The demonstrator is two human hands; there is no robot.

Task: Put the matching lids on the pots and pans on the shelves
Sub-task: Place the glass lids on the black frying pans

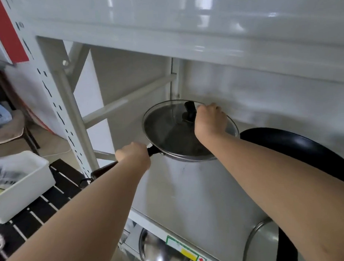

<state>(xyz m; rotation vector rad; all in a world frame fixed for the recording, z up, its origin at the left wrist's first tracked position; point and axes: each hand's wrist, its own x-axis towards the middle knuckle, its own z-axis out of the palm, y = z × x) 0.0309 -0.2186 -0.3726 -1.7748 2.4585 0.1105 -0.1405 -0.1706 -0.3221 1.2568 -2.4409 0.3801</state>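
A dark pan [187, 157] stands on the white shelf [194, 189], and a glass lid [163, 122] with a black knob [189, 109] lies on it. My left hand [134, 155] is closed around the pan's black handle [105, 170], which sticks out past the shelf's left front. My right hand [210, 122] grips the lid at its knob. A second black pan [295, 146] without a lid sits just to the right, partly behind my right forearm. Another glass lid [255, 236] lies at the shelf's front right.
The white upright post [70, 115] and diagonal braces stand left of the pan. The upper shelf [190, 39] hangs low overhead. A steel lid [159, 251] shows on the shelf below. A white tray [23, 179] rests on a black slatted surface at the left.
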